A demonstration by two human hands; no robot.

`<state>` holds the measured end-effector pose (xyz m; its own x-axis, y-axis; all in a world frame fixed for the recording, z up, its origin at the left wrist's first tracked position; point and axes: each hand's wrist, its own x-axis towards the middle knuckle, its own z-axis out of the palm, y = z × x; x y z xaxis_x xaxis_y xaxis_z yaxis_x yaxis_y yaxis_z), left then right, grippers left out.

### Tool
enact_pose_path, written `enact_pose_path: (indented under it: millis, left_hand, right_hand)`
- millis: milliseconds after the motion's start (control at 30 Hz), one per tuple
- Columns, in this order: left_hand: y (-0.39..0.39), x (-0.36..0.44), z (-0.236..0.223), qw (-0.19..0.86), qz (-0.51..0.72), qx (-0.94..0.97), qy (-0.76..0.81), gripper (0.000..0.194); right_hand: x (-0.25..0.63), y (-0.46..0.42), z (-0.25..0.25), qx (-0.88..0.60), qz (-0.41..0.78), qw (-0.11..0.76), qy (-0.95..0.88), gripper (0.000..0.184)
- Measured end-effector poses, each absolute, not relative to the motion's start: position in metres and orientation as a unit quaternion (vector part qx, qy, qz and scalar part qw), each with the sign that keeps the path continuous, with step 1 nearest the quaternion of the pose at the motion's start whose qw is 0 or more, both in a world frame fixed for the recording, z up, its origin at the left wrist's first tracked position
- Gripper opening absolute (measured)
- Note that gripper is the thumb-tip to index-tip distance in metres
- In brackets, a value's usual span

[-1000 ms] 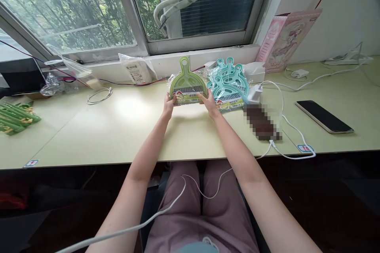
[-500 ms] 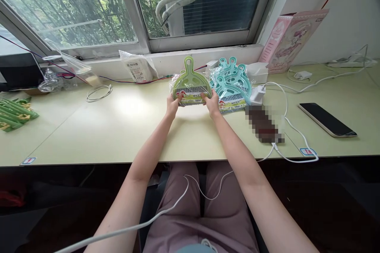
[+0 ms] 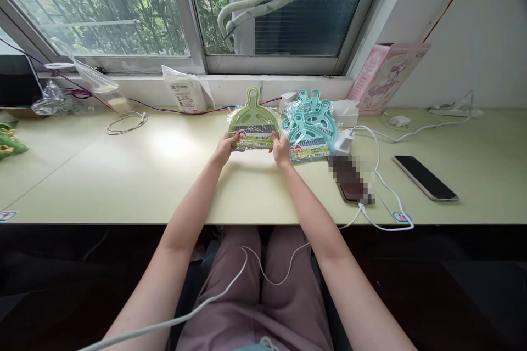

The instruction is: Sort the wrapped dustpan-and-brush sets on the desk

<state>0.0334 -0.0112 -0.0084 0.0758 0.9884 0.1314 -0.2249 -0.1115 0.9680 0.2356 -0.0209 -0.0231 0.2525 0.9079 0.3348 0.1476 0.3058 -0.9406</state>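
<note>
Between the two hands, a green dustpan set [image 3: 254, 122] in its clear wrapper is held by the lower corners, handle pointing away toward the window. The left hand [image 3: 224, 148] is closed on the near-left corner, and the right hand [image 3: 281, 149] is closed on the near-right corner, thumbs on top of the printed label strip. Whether the pack's lower edge touches the desk [image 3: 123, 175] cannot be told. Just beyond the right hand, a stack of teal dustpan sets [image 3: 310, 123] lies on the desk, almost touching the held pack. Judged from this grip, the pack is best kept level and pinched on the plastic body rather than the loose film, which could slip. Nearer the right wrist, a white charger cable [image 3: 381, 181] should be kept clear of.
</note>
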Motion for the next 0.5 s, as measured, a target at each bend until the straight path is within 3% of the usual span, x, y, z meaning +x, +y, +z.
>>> enact_pose_path:
  millis: [167,500]
  left_hand:
    - [-0.008,0.023,-0.011,0.621,0.490,0.466,0.396,0.034]
    - [-0.007,0.014,-0.013,0.604,0.487,0.481,0.408,0.040]
  right_hand:
    - [0.233,-0.023,-0.022,-0.503,0.323,0.608,-0.522,0.050]
    - [0.238,-0.019,-0.034,-0.498,0.341,0.554,-0.573,0.070]
